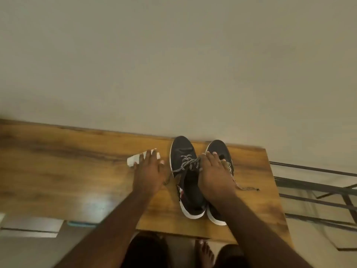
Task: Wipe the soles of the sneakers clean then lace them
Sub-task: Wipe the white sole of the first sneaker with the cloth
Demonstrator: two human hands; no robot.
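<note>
Two black fabric sneakers (190, 178) with white soles stand side by side near the wooden surface's (77, 171) far right corner. Right hand (214, 175) rests flat-fingered on them. Left hand (149, 171) lies on a white folded cloth (133, 160) just left, grip unclear.

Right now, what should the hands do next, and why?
Probably the left hand should close on the white wipe it is touching and lift it. Both sneakers stand upright on the table, soles down, with the right hand resting on them, so wiping hasn't visibly begun.
</note>
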